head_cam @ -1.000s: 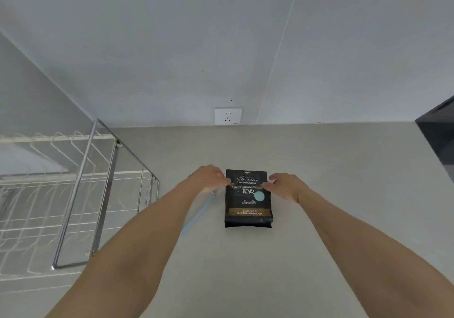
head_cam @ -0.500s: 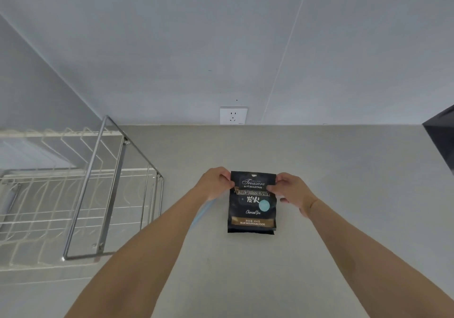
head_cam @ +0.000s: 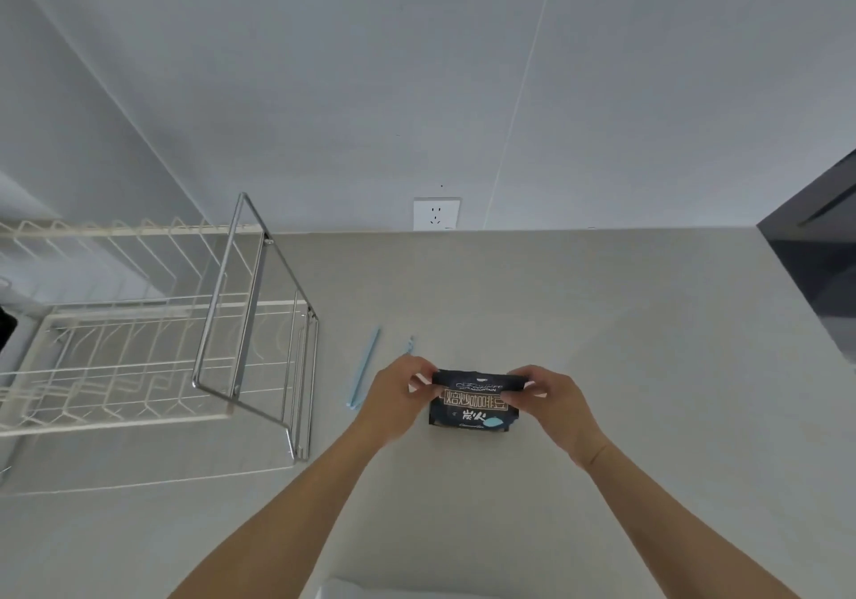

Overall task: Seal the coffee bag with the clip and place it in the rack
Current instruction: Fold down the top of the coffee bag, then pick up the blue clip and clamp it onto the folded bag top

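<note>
A black coffee bag (head_cam: 472, 406) with gold lettering stands raised off the grey counter, its top edge bent over. My left hand (head_cam: 393, 399) pinches its upper left corner and my right hand (head_cam: 546, 397) pinches its upper right corner. A long light-blue clip (head_cam: 366, 369) lies open on the counter just left of my left hand, one arm partly hidden behind that hand. The wire rack (head_cam: 153, 344) sits at the left of the counter.
A wall socket (head_cam: 436, 213) sits on the wall above the counter's back edge. A dark appliance (head_cam: 820, 251) stands at the right. Bare counter (head_cam: 602, 320) spreads behind and in front of the bag. A white object (head_cam: 370, 591) shows at the bottom edge.
The bag has been tipped up from lying flat and its top folded down by both hands. The view has shifted, so the clip beside my left hand now shows.
</note>
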A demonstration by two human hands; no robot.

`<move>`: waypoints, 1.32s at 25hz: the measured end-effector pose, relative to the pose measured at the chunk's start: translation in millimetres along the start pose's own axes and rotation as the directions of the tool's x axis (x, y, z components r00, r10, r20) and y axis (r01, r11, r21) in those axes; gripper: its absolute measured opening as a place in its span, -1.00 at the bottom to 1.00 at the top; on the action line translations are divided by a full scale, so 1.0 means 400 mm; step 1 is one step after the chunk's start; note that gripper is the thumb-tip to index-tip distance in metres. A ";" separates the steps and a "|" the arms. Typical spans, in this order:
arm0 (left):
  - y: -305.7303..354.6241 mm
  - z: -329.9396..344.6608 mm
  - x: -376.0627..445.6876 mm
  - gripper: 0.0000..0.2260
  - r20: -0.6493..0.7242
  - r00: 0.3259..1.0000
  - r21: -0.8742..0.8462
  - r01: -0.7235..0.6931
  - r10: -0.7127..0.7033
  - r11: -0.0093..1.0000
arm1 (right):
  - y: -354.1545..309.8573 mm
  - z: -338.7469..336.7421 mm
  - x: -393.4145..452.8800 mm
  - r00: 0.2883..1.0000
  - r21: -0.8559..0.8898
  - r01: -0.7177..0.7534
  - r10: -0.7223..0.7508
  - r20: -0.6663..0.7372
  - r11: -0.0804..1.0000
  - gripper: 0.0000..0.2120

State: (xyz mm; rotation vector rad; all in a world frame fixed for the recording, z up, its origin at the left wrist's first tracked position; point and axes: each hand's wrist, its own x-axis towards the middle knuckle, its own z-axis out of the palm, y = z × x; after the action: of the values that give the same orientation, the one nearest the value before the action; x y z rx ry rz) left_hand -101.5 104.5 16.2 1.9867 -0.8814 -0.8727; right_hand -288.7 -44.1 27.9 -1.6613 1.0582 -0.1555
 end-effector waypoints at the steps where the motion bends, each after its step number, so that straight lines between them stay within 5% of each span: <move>1: 0.000 0.005 -0.013 -0.80 -0.012 1.000 0.015 -0.018 0.019 1.000 | 0.007 0.009 -0.015 0.999 0.002 0.008 -0.008 -0.031 1.000 -0.88; 6: -0.023 0.013 -0.076 -0.69 -0.029 0.997 0.026 -0.072 0.073 0.997 | 0.035 0.038 -0.068 0.991 0.075 0.058 -0.048 -0.129 0.995 -0.85; 10: -0.050 -0.004 -0.145 -0.84 -0.059 0.995 0.069 -0.079 0.083 0.994 | 0.041 0.067 -0.115 0.993 0.067 0.091 -0.085 -0.087 0.994 -0.82; 23: -0.145 -0.077 -0.188 -0.67 0.089 0.994 -0.090 0.064 -0.055 0.994 | 0.091 0.127 -0.168 0.992 -0.032 0.125 -0.125 0.010 0.992 -0.67; 27: -0.175 -0.059 -0.088 -0.74 -0.243 0.957 0.310 0.233 -0.161 0.922 | 0.092 0.128 -0.171 0.993 -0.002 0.114 -0.114 0.017 0.994 -0.68; 30: -0.212 -0.044 -0.046 -0.68 -0.222 0.964 0.620 0.256 -0.147 0.742 | 0.090 0.128 -0.173 0.994 0.005 0.112 -0.112 0.017 0.994 -0.69; 33: -0.239 -0.051 -0.028 -0.81 -0.233 0.968 0.708 0.234 -0.093 0.666 | 0.086 0.126 -0.171 0.995 -0.007 0.103 -0.103 0.018 0.995 -0.72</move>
State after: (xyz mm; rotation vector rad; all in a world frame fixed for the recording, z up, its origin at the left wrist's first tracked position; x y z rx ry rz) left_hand -64.7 164.6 -52.4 2.8360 -1.0615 -0.4262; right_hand -318.7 40.0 7.1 -1.7222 0.9613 -0.2044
